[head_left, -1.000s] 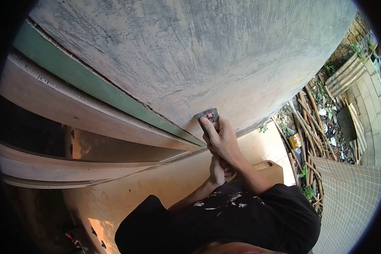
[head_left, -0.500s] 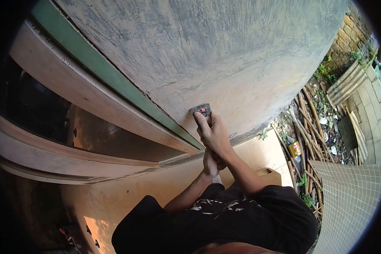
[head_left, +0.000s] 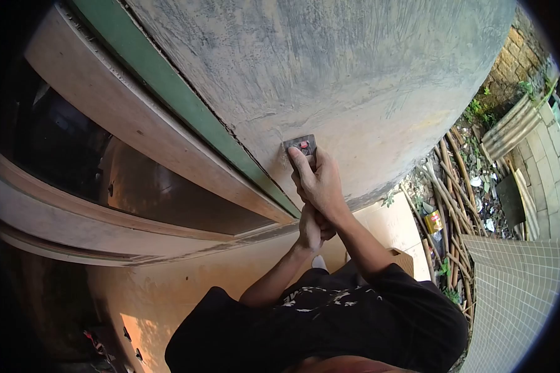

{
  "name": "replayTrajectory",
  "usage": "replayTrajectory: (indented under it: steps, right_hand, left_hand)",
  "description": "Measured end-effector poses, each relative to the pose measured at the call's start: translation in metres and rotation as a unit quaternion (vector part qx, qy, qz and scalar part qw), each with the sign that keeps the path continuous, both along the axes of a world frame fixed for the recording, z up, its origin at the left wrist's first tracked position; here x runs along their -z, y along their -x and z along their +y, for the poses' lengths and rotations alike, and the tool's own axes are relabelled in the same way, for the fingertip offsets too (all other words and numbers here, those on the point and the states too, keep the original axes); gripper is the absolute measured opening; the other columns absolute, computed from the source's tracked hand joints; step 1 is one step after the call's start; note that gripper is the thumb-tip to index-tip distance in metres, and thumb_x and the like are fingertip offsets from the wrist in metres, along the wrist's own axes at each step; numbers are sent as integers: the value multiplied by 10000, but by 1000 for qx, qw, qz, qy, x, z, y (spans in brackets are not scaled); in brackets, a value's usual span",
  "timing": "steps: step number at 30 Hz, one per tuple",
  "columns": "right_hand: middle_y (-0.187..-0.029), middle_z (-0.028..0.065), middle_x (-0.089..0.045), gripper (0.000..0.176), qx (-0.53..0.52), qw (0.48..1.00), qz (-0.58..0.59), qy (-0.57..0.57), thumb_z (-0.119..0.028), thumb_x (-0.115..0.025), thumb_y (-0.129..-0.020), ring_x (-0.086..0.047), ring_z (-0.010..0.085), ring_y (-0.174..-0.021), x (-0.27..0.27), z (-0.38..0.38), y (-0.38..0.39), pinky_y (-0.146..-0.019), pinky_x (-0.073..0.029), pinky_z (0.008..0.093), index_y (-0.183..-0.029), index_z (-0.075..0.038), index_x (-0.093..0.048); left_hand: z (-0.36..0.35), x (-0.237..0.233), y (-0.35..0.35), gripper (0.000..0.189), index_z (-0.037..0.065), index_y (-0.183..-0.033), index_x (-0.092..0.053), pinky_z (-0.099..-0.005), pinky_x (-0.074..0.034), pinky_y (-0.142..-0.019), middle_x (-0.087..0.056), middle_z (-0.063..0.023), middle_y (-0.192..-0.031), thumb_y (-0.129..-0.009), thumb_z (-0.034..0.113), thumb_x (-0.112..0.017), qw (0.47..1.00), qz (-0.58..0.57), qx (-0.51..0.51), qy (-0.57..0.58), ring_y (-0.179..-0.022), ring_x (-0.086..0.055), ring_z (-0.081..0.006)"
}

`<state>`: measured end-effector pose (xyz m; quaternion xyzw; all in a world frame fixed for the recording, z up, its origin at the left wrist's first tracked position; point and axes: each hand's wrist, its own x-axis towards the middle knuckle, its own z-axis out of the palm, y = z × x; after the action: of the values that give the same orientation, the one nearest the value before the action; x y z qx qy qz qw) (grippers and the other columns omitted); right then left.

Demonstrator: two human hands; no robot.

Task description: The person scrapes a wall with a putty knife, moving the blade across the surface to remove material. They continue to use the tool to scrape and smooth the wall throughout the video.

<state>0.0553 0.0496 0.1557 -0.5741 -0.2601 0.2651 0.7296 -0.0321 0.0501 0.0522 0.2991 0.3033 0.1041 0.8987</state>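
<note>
A scraper with a dark, flat, squarish blade (head_left: 300, 144) and a small red mark rests against the painted wall (head_left: 367, 99). My right hand (head_left: 320, 183) is closed around it, thumb pressed along the blade. Just below, my left hand (head_left: 311, 230) is closed, its fingers curled behind my right wrist. Whether it grips the lower end of the scraper or something else is hidden. The wall has streaky grey and pale patches, with a crack along the green frame strip (head_left: 168, 93) to the left.
Left of the wall runs a wooden window frame (head_left: 137, 140) with dark glass. Below are floor tiles (head_left: 230, 273) and a brown woven basket (head_left: 403, 261). To the right lie bamboo sticks (head_left: 451, 186), a yellow packet (head_left: 433, 221) and a pale netted sheet (head_left: 516, 280).
Both hands and the scraper have moved up the wall a little. The view has shifted slightly, so the window frame sits further right.
</note>
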Motion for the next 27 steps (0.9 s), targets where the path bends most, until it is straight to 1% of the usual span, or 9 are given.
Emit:
replayTrajectory:
  steps: [3, 7, 8, 13, 16, 17, 19, 25, 27]
  right_hand:
    - [-456, 7, -470, 303, 37, 998, -38, 28, -217, -565, -896, -437, 57, -399, 5, 0, 2, -358, -323, 243, -703, 10, -507]
    - [-452, -32, -408, 329, 45, 998, 9, 41, -242, -535, -919, -353, 39, -344, 24, -3, 11, -309, -246, 220, -674, -55, -423]
    - [-448, 3, -460, 291, 27, 998, 2, 52, -225, -558, -902, -417, 56, -378, 23, -3, 5, -346, -308, 240, -727, 2, -508]
    - [-440, 6, -455, 322, 26, 999, -22, -1, -237, -560, -901, -428, 65, -368, -4, 1, 4, -337, -308, 241, -686, -9, -486]
    - [-432, 10, -453, 332, 53, 995, -18, 79, -242, -570, -895, -442, 67, -380, 27, -2, 13, -346, -320, 249, -682, 4, -502]
    - [-432, 10, -453, 332, 56, 995, -18, 79, -242, -570, -895, -442, 67, -380, 29, 0, 10, -346, -320, 249, -682, 4, -502]
    - [-435, 17, -457, 343, 53, 996, -47, 49, -240, -570, -894, -446, 70, -386, 8, 5, 9, -355, -327, 258, -671, 15, -510]
    - [-447, 9, -451, 335, 45, 996, -37, 69, -249, -558, -901, -416, 64, -373, 15, 1, 10, -346, -312, 252, -678, -9, -489]
    - [-444, -16, -423, 331, 4, 998, 47, 45, -252, -554, -905, -395, 53, -365, 18, 0, 12, -331, -295, 240, -676, -28, -468]
  left_hand:
    - [6, 7, -8, 500, 211, -579, -351, -207, -144, -303, -239, 89, -439, -910, 581, -289, 997, -64, 2, -52, -313, -197, -55]
    - [-1, 10, 10, 498, 211, -570, -329, -211, -148, -301, -234, 88, -443, -915, 567, -286, 999, -2, 33, 24, -310, -201, -60]
    - [1, 6, 11, 499, 211, -569, -333, -208, -146, -300, -235, 89, -443, -916, 567, -285, 999, -20, 37, 15, -310, -201, -57]
    - [11, 3, -5, 493, 204, -585, -362, -208, -143, -295, -229, 91, -443, -919, 557, -281, 990, -98, 43, -87, -309, -201, -49]
    - [-4, 27, 8, 436, 168, -831, -476, -222, -238, -325, -364, 64, -521, -912, 561, -306, 997, -75, 6, 23, -365, -334, -75]
    - [-1, 33, 7, 436, 168, -831, -476, -222, -238, -325, -364, 64, -521, -912, 561, -306, 997, -75, 9, 23, -365, -334, -75]
    - [9, 12, 4, 530, 184, -617, -377, -220, -148, -311, -223, 88, -446, -905, 613, -260, 996, -63, 56, -24, -315, -206, -61]
    - [-3, 9, 8, 510, 184, -620, -354, -224, -148, -319, -248, 74, -463, -906, 600, -285, 998, -59, -2, -6, -334, -216, -56]
    - [1, 1, 17, 505, 181, -625, -346, -221, -141, -322, -237, 75, -463, -905, 599, -297, 998, -22, 61, 18, -340, -220, -56]
